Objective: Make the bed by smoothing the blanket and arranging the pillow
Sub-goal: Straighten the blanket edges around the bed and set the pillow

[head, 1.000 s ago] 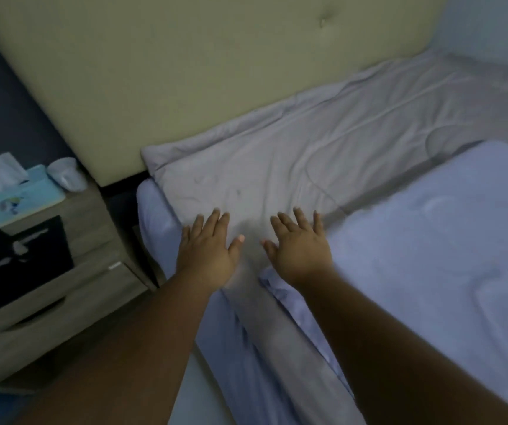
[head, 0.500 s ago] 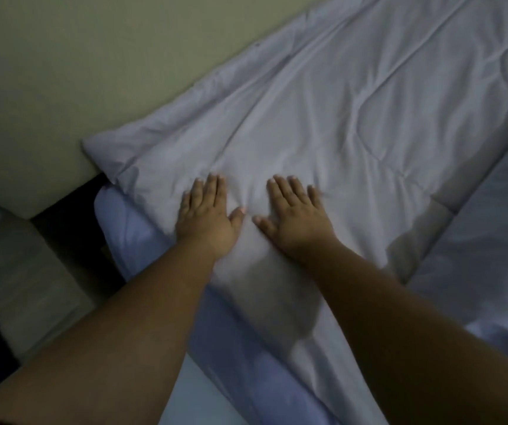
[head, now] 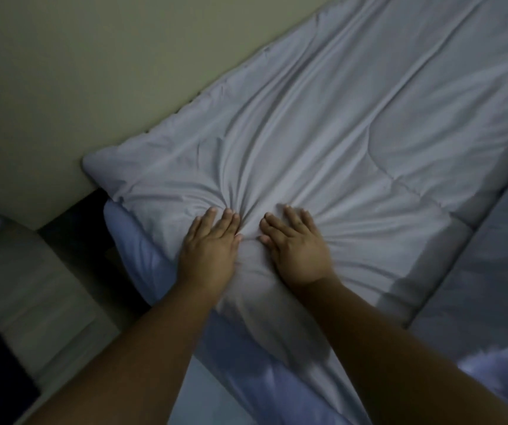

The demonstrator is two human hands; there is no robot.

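Note:
A pale grey quilted blanket (head: 354,127) lies folded along the head of the bed, against the headboard. My left hand (head: 210,243) and my right hand (head: 295,243) press flat on its near corner, side by side, fingers spread and holding nothing. The cloth bunches into radiating wrinkles between and ahead of the fingertips. Under the blanket's corner the blue-sheeted mattress (head: 136,250) shows. No pillow is in view.
The beige padded headboard (head: 108,72) fills the upper left. A wooden nightstand (head: 32,286) stands at the left of the bed, with a dark gap between them. More lighter bedding (head: 491,286) lies at the right.
Both hands have pushed forward across the blanket, gathering wrinkles in front of the fingers. The view has moved closer and turned down, so the nightstand's top has left the frame.

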